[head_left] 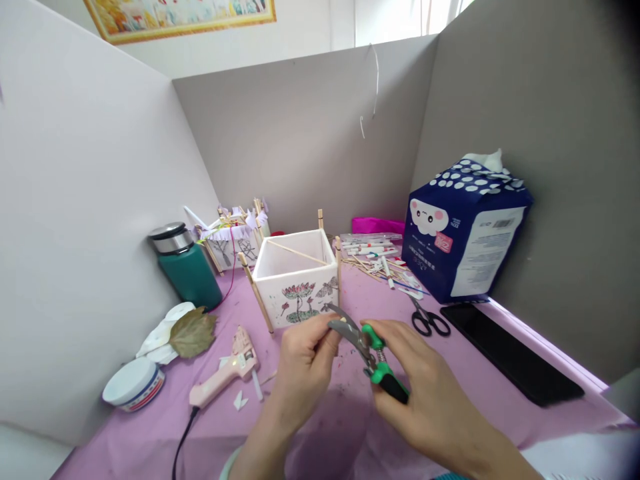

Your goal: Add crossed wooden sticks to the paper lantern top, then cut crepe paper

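Note:
My left hand point(306, 360) is closed in a pinch near the front of the white box. A small pale tip, apparently the end of a thin wooden stick point(343, 320), shows at its fingertips, mostly hidden by the hand. My right hand point(425, 383) grips green-and-black pruning shears point(354, 335), whose curved blades are parted around that tip. Just behind them stands the white box point(275, 303), with a lotus drawing on its front and wooden sticks upright at its corners. One stick lies diagonally across its open top.
Left are a pink glue gun point(227, 378), a bowl point(135, 387), a dry leaf point(194, 332) and a green bottle point(187, 273). A second decorated box point(233, 250) stands behind. Right are scissors point(425, 320), a black phone point(510, 353), a tissue pack point(463, 230), and scattered sticks and markers point(387, 272).

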Available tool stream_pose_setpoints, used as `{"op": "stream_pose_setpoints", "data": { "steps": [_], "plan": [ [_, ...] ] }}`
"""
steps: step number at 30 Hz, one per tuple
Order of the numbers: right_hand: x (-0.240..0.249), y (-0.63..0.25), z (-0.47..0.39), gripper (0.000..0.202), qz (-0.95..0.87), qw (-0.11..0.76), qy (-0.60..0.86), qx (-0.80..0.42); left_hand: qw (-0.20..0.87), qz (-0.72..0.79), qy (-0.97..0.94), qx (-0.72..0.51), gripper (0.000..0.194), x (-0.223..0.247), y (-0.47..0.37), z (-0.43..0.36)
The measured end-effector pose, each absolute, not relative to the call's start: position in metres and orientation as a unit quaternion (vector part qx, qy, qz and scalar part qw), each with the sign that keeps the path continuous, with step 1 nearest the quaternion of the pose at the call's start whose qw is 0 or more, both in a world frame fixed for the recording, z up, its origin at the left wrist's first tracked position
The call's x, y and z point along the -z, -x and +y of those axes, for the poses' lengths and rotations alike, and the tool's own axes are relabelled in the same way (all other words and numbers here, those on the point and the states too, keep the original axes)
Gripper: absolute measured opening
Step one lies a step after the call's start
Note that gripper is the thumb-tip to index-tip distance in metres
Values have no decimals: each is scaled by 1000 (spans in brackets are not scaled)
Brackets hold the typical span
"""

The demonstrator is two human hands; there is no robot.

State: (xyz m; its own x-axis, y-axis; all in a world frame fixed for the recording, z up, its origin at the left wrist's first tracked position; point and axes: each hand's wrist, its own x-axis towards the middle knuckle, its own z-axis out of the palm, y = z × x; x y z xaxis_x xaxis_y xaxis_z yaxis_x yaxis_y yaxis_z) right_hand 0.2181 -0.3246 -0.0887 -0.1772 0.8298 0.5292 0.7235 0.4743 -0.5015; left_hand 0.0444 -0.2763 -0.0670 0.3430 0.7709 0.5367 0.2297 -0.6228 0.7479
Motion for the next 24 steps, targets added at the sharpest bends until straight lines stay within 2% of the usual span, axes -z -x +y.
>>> {"op": "stream_pose_setpoints", "data": {
  "steps": [14, 17, 20, 24],
  "plan": [
    [101, -221, -317, 56, -772, 405, 487, -56, 239, 315, -781, -484, 25, 73, -49, -271],
    [110, -219, -317, 47, -761, 433, 480, -45, 243, 322, -776, -484, 21, 73, -48, -270],
    [115, -221, -316, 33, -747, 455, 482, -45, 269, 337, -755, -494, 18, 69, -46, -269],
    [109, -235, -311, 28, -699, 460, 544, -65, 365, 363, -695, -502, 19, 65, -40, -269]
  ]
}}
